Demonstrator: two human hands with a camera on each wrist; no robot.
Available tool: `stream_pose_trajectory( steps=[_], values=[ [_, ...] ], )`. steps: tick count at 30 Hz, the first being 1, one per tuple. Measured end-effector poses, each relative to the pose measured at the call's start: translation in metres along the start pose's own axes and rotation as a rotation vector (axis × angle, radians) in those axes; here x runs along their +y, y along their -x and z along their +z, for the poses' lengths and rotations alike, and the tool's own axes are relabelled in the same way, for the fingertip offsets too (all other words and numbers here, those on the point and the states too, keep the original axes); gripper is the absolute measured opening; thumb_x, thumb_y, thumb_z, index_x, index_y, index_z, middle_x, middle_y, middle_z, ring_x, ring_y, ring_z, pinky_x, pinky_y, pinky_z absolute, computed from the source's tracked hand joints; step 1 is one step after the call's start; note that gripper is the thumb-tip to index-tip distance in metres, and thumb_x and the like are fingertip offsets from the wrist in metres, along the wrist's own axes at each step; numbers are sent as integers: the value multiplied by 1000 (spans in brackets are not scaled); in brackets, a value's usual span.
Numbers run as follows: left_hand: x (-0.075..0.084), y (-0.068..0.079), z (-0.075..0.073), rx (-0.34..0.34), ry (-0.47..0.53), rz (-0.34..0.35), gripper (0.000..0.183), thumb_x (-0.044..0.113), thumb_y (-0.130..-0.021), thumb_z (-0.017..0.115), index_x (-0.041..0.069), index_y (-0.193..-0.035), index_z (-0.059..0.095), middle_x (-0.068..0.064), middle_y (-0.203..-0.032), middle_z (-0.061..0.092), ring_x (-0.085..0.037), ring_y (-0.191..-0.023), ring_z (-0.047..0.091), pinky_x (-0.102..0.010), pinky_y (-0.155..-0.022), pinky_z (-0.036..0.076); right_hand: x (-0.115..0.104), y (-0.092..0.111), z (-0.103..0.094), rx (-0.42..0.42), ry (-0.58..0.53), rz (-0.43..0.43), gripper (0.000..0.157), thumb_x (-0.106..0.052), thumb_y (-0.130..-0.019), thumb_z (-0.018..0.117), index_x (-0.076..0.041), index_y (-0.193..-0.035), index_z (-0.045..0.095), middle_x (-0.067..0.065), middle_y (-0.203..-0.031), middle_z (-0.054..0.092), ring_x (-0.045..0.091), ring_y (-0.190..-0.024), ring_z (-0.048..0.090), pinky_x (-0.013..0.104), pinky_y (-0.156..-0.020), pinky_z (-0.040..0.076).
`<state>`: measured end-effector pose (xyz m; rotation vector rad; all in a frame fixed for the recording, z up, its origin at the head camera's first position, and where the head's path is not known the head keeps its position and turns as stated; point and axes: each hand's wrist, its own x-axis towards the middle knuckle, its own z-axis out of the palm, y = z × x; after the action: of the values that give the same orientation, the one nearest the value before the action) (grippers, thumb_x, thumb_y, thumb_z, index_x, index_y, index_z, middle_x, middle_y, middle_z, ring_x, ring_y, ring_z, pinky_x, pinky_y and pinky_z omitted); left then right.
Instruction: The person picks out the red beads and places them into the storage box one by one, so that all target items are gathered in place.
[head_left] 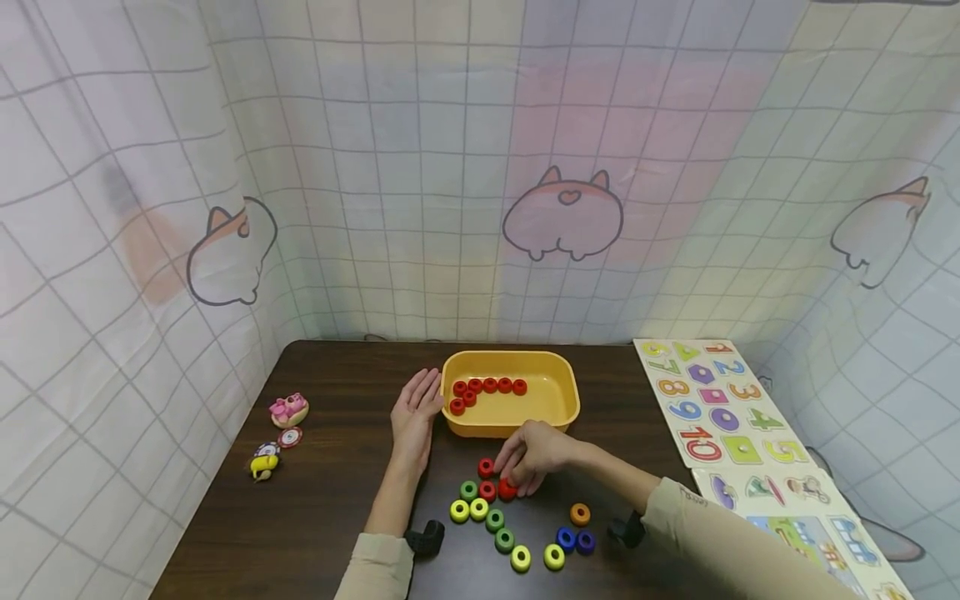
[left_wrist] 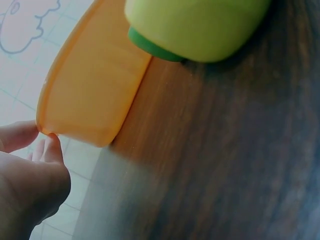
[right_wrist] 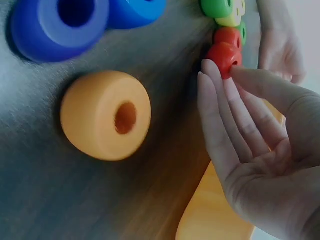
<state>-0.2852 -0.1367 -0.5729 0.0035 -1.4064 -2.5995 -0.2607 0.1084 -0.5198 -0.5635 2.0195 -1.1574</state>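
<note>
My right hand (head_left: pixel 534 457) pinches a red bead (head_left: pixel 507 489) between thumb and fingertips, low over the table in front of the tray. The right wrist view shows the same red bead (right_wrist: pixel 223 59) at the fingertips, its hole partly visible. Against the left end of the yellow tray (head_left: pixel 555 421) rests my left hand (head_left: pixel 413 412), its fingers fairly straight; the left wrist view has the fingertips at the tray's rim (left_wrist: pixel 44 125). Several red beads (head_left: pixel 490 385) lie inside the tray, toward its left and middle. Two more red beads (head_left: pixel 487 491) sit beside the pinched one.
Green beads (head_left: pixel 495 521), yellow beads (head_left: pixel 554 557), blue beads (head_left: pixel 566 539) and an orange bead (head_left: pixel 580 514) are scattered near the front. Number puzzle boards (head_left: pixel 727 408) lie along the right edge. Small toys (head_left: pixel 288 410) stand at the left, and a patterned curtain (head_left: pixel 420 208) hangs behind.
</note>
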Motion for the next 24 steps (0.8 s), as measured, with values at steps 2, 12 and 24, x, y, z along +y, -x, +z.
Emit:
stream_pose_trajectory(
  steps=[2,12,24],
  values=[
    [-1,0,0,3,-3,0,56,-11,-92,56,10,-142,45,-14,-145,49,-23,-135,47,-26,-99,48,2,1,2,-28,-36,0,25,6,-82,71,0,-106,72,17,-95,73,41,-76,71,54,-67,58],
    [-2,0,-2,1,-1,-1,57,-11,-92,56,8,-144,43,-15,-146,47,-22,-134,47,-26,-100,47,-12,12,-3,-88,-112,-16,27,6,-85,66,4,-112,69,22,-102,72,45,-80,70,56,-70,57],
    [-1,-1,0,-15,11,3,56,-11,-93,54,8,-144,42,-19,-149,43,-24,-136,46,-27,-101,46,-68,-18,-63,123,-105,-45,26,-3,-91,65,5,-116,67,18,-101,73,43,-87,70,58,-80,54]
  ],
)
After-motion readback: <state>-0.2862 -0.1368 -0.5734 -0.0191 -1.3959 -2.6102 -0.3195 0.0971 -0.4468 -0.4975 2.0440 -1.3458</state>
